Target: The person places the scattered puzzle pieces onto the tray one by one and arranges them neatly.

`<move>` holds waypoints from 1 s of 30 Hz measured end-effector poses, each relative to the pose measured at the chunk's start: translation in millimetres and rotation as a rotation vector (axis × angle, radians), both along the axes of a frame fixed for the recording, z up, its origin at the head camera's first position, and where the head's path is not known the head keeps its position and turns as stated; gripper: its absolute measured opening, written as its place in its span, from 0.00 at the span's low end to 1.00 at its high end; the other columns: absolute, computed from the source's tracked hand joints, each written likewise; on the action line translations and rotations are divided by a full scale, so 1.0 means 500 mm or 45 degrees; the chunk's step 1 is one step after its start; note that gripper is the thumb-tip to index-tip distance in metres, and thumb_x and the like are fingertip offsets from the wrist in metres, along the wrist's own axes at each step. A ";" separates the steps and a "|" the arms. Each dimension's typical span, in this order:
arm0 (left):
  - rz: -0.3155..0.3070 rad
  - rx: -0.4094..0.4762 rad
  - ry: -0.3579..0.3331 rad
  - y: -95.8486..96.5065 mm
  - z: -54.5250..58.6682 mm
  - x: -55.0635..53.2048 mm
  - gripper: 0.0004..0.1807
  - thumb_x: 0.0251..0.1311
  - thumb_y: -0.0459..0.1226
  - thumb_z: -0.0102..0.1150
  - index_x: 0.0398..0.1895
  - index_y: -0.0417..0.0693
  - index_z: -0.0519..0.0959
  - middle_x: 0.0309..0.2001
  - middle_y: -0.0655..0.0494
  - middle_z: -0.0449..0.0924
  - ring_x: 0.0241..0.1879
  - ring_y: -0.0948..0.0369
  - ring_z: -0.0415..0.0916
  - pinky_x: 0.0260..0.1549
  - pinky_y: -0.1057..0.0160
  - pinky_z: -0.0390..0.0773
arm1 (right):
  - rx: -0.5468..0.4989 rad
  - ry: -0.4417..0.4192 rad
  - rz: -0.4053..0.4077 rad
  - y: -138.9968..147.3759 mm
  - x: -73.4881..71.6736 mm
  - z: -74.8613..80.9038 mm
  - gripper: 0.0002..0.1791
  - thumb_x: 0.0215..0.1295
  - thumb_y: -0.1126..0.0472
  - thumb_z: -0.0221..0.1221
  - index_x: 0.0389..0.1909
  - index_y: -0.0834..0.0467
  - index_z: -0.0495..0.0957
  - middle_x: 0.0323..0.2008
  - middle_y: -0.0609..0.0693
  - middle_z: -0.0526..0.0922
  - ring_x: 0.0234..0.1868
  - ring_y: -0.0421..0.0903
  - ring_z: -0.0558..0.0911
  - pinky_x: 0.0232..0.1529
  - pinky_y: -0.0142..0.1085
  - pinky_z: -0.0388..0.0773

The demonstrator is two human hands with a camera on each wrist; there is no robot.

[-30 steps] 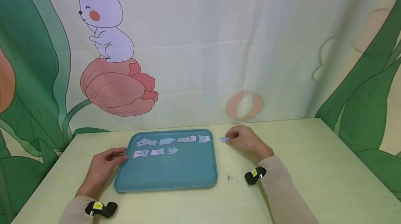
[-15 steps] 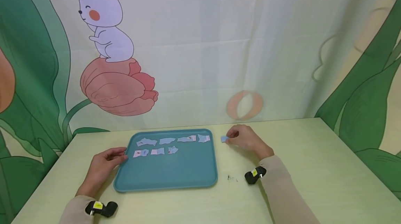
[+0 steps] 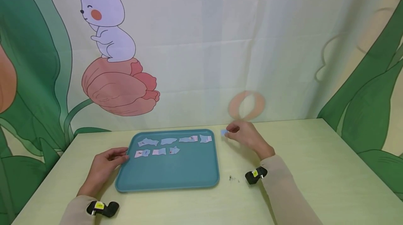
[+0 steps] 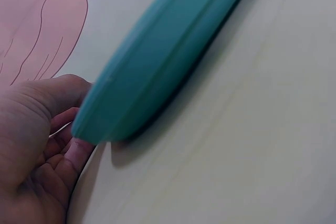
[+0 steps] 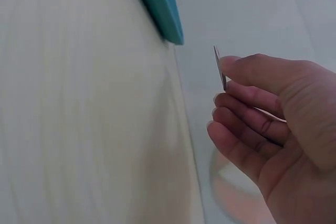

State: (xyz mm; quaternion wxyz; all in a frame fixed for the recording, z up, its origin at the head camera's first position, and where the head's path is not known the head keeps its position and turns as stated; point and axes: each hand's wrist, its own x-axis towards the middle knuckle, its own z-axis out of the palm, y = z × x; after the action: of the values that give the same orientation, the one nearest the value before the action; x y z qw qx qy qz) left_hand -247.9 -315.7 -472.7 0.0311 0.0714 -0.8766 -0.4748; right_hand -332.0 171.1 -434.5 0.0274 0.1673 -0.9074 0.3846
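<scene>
My right hand (image 3: 247, 136) pinches a small light-blue scrap of paper (image 3: 224, 133) between thumb and fingertips, raised above the table just right of the tray. In the right wrist view the scrap (image 5: 220, 68) shows edge-on as a thin sliver. My left hand (image 3: 107, 167) grips the left rim of the teal tray (image 3: 170, 181), thumb on the rim and fingers at its underside in the left wrist view. Inside the tray, torn paper pieces (image 3: 188, 139) lie in two rows along the far side, blue with pink-white parts. Several form the back row; three form the shorter front row.
A few tiny dark specks (image 3: 232, 178) lie on the pale wood table (image 3: 315, 169) right of the tray. Behind the table hangs a printed curtain (image 3: 195, 60) with a rabbit, a flower and leaves. Each wrist carries a black camera (image 3: 256, 175).
My right hand has risen slightly with the scrap of paper, which turned a little in the fingers. The left hand, the tray and the pieces in it stay put.
</scene>
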 end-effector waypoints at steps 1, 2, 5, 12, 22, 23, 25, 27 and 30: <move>0.000 0.001 0.001 0.000 -0.001 -0.001 0.26 0.75 0.39 0.66 0.70 0.35 0.76 0.59 0.37 0.81 0.58 0.46 0.78 0.42 0.79 0.75 | -0.006 0.013 0.006 -0.004 0.002 0.004 0.13 0.70 0.59 0.69 0.48 0.63 0.87 0.43 0.52 0.88 0.47 0.52 0.84 0.49 0.46 0.82; -0.001 0.001 0.004 -0.001 -0.001 -0.001 0.26 0.74 0.39 0.66 0.70 0.35 0.76 0.59 0.37 0.81 0.57 0.46 0.78 0.42 0.79 0.75 | -0.015 0.024 0.014 -0.008 0.004 0.007 0.13 0.70 0.59 0.69 0.48 0.63 0.87 0.43 0.52 0.88 0.47 0.52 0.84 0.49 0.46 0.82; 0.000 0.003 0.007 -0.002 -0.004 -0.003 0.26 0.74 0.38 0.66 0.70 0.35 0.77 0.58 0.38 0.82 0.57 0.47 0.78 0.42 0.80 0.75 | -0.039 0.051 0.049 -0.024 0.012 0.018 0.12 0.70 0.60 0.70 0.48 0.63 0.87 0.43 0.53 0.88 0.47 0.52 0.84 0.48 0.46 0.83; -0.003 0.001 0.017 -0.001 -0.005 -0.001 0.25 0.74 0.38 0.66 0.70 0.35 0.77 0.58 0.38 0.82 0.56 0.48 0.78 0.42 0.79 0.76 | -0.042 0.056 0.084 -0.066 0.027 0.032 0.12 0.69 0.60 0.71 0.47 0.64 0.87 0.43 0.52 0.87 0.46 0.51 0.84 0.50 0.46 0.83; -0.009 0.000 0.031 -0.001 -0.006 -0.001 0.25 0.74 0.38 0.66 0.69 0.35 0.77 0.57 0.39 0.82 0.56 0.49 0.78 0.43 0.79 0.76 | -0.044 0.082 0.157 -0.126 0.044 0.023 0.10 0.67 0.61 0.72 0.46 0.61 0.88 0.42 0.48 0.86 0.43 0.46 0.84 0.48 0.41 0.83; -0.009 0.000 0.032 -0.001 -0.006 -0.001 0.25 0.74 0.38 0.66 0.69 0.35 0.77 0.58 0.39 0.82 0.56 0.49 0.78 0.43 0.79 0.76 | -0.046 0.082 0.160 -0.132 0.046 0.022 0.11 0.67 0.61 0.73 0.46 0.62 0.88 0.42 0.49 0.86 0.43 0.46 0.84 0.48 0.41 0.83; -0.010 0.004 0.034 -0.001 -0.006 -0.001 0.25 0.74 0.37 0.65 0.69 0.35 0.77 0.58 0.39 0.82 0.56 0.49 0.78 0.43 0.79 0.76 | -0.044 0.080 0.165 -0.145 0.051 0.021 0.12 0.67 0.61 0.73 0.46 0.62 0.88 0.42 0.49 0.86 0.43 0.46 0.83 0.49 0.40 0.83; -0.011 0.007 0.035 0.000 -0.006 -0.001 0.25 0.74 0.37 0.65 0.69 0.34 0.77 0.58 0.38 0.82 0.56 0.49 0.77 0.43 0.80 0.75 | -0.038 0.081 0.164 -0.157 0.055 0.019 0.12 0.66 0.61 0.73 0.46 0.63 0.88 0.42 0.50 0.86 0.43 0.47 0.83 0.48 0.40 0.83; -0.011 0.010 0.034 0.000 -0.006 -0.002 0.25 0.74 0.37 0.66 0.69 0.34 0.77 0.58 0.38 0.82 0.56 0.49 0.77 0.43 0.80 0.75 | -0.018 0.072 0.154 -0.175 0.061 0.018 0.12 0.66 0.61 0.73 0.46 0.63 0.88 0.41 0.50 0.86 0.42 0.46 0.82 0.46 0.39 0.82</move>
State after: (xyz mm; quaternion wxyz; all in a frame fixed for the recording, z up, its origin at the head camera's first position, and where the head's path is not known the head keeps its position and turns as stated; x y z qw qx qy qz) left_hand -248.7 -315.9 -475.6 0.0405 0.0612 -0.8745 -0.4793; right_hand -301.5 83.6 -425.6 0.0308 0.2325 -0.8917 0.3870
